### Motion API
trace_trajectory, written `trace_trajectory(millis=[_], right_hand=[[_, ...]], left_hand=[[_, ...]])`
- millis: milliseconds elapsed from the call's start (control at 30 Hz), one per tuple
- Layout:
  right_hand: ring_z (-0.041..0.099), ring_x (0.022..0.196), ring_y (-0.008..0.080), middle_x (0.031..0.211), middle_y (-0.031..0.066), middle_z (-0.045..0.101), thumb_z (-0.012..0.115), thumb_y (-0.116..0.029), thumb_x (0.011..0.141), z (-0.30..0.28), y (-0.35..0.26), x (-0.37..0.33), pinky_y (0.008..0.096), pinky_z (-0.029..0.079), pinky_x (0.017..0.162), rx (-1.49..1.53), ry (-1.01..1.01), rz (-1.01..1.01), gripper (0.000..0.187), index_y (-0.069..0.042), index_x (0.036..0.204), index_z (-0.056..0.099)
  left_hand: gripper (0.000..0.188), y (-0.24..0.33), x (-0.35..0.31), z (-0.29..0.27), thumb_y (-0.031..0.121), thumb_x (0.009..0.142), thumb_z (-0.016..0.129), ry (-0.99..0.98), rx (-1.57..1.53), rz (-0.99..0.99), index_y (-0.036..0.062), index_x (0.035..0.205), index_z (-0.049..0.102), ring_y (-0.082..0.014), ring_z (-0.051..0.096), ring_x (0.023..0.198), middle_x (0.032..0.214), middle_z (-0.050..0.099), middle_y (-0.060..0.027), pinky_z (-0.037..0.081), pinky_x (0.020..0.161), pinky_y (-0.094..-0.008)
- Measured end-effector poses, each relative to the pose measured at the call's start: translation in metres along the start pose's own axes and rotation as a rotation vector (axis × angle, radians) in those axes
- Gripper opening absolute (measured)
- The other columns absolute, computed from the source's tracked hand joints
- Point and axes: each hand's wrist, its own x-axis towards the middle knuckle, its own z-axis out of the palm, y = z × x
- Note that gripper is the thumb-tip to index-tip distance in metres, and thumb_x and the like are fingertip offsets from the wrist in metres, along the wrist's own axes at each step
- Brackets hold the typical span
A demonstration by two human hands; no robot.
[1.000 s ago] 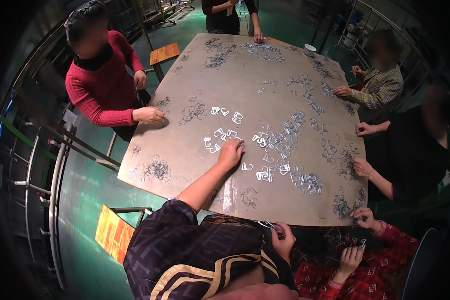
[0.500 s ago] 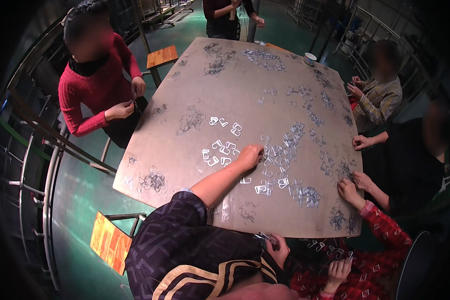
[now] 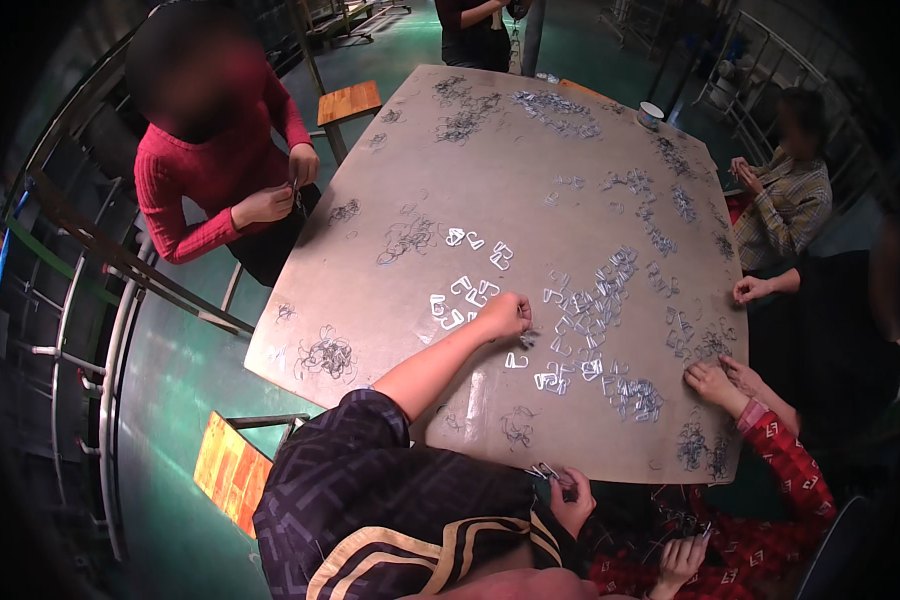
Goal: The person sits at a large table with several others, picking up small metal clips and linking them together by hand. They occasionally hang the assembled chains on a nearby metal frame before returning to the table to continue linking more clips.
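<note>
My left hand (image 3: 508, 315) reaches out over the table, its fingers pinched together. A small silver metal hook (image 3: 527, 340) shows just below its fingertips. Left of this hand lies a loose group of flat silver hooks (image 3: 462, 318), and to its right a larger heap of the same hooks (image 3: 585, 315). My right hand (image 3: 572, 500) is at the table's near edge, closed around a few thin metal pieces (image 3: 543, 470) whose ends stick out to the left. Their exact shape is too small to make out.
The wide brown table (image 3: 450, 200) carries several piles of thin dark wire pieces (image 3: 328, 355). A white cup (image 3: 650, 115) stands near its far right corner. Co-workers surround it, one in a red plaid sleeve (image 3: 785, 460) close on my right. Wooden stools (image 3: 232, 470) stand at the left.
My left hand has drawn back from the edge of the hook heap, with a small hook now at its fingertips. The whole view has shifted slightly. My right hand stays by the table edge.
</note>
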Motion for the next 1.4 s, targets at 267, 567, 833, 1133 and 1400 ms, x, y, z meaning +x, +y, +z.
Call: trace_trajectory(millis=[267, 567, 833, 1133, 1400], right_hand=[[0.069, 0.081, 0.0248, 0.091, 0.0138, 0.069, 0.073, 0.001, 0.074, 0.003, 0.001, 0.005, 0.0323, 0.053, 0.074, -0.023, 0.015, 0.001, 0.029, -0.002, 0.101, 0.066], [0.066, 0.076, 0.0123, 0.087, 0.0105, 0.068, 0.071, 0.006, 0.076, 0.003, 0.012, 0.003, 0.0248, 0.052, 0.068, -0.05, 0.011, -0.097, 0.033, 0.001, 0.107, 0.062], [0.066, 0.076, 0.0134, 0.086, 0.0109, 0.068, 0.072, 0.005, 0.076, 0.001, 0.001, 0.003, 0.0259, 0.052, 0.069, -0.039, -0.017, -0.059, 0.033, 0.001, 0.107, 0.062], [0.07, 0.082, 0.0221, 0.091, 0.0151, 0.069, 0.069, 0.006, 0.075, -0.001, -0.019, 0.003, 0.0303, 0.053, 0.074, -0.031, -0.015, -0.001, 0.029, 0.001, 0.103, 0.064], [0.07, 0.079, 0.0219, 0.086, 0.0134, 0.069, 0.07, 0.004, 0.076, -0.002, -0.007, 0.001, 0.0306, 0.054, 0.073, -0.037, -0.06, -0.049, 0.028, 0.0, 0.103, 0.063]], left_hand=[[0.01, -0.016, -0.016, -0.032, 0.002, 0.071, 0.073, -0.231, -0.209, -0.128, 0.0025, 0.08, 0.069, -0.0124, 0.065, 0.07, 0.077, 0.07, -0.0066, 0.05, 0.064, -0.0275], [0.019, -0.059, -0.041, -0.068, 0.022, 0.08, 0.068, 0.596, 0.626, 0.108, 0.0037, 0.086, 0.072, -0.0355, 0.065, 0.085, 0.091, 0.067, -0.0168, 0.051, 0.079, -0.0428], [0.038, -0.122, -0.034, -0.139, 0.019, 0.087, 0.06, 0.89, 0.728, -0.191, 0.0146, 0.124, 0.059, -0.0327, 0.044, 0.126, 0.132, 0.052, -0.0118, 0.038, 0.1, -0.0481], [0.014, -0.087, -0.083, -0.163, 0.005, 0.08, 0.063, 0.5, 0.44, -0.038, 0.0068, 0.09, 0.073, -0.0279, 0.069, 0.087, 0.091, 0.071, -0.0127, 0.053, 0.078, -0.0357], [0.012, -0.087, -0.133, -0.16, 0.007, 0.077, 0.068, 0.646, 0.464, -0.133, 0.0042, 0.087, 0.074, -0.0305, 0.069, 0.078, 0.085, 0.07, -0.0172, 0.055, 0.073, -0.0367]])
